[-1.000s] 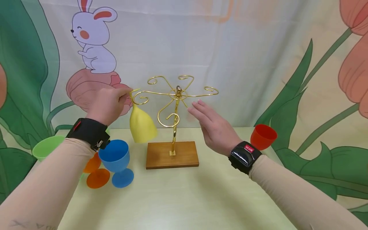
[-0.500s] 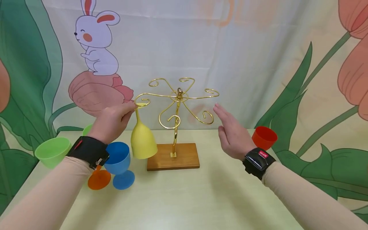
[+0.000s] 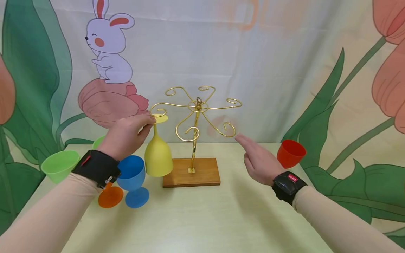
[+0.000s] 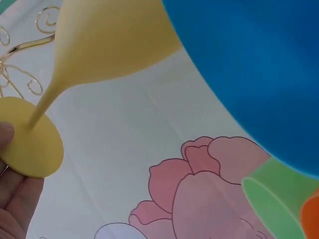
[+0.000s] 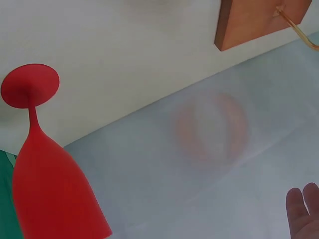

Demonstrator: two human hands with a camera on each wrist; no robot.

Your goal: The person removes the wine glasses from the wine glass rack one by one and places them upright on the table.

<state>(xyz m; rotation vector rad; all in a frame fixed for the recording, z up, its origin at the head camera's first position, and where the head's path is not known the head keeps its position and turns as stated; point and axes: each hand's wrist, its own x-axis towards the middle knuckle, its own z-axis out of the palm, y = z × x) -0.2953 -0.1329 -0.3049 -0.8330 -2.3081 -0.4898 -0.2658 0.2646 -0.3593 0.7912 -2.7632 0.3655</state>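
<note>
A yellow plastic goblet (image 3: 158, 157) hangs upside down with its bowl downward. My left hand (image 3: 126, 135) pinches its round foot (image 4: 37, 144) between thumb and fingers. That foot sits just under the left curl of a gold wire rack (image 3: 195, 140), which has several scrolled arms and stands on a wooden base (image 3: 177, 178). My right hand (image 3: 261, 160) holds nothing; its fingers are stretched toward the rack's front-right curl, close to it in the head view.
A blue goblet (image 3: 131, 175), an orange one (image 3: 110, 197) and green ones (image 3: 60, 165) stand on the left of the table, partly behind my left wrist. A red goblet (image 5: 55, 184) stands upright at the right. A printed cloth (image 3: 269, 70) hangs behind.
The yellow goblet and my left hand have come down and slightly right, with its foot now below the left curl. My right hand has moved right and down, away from the rack's centre.
</note>
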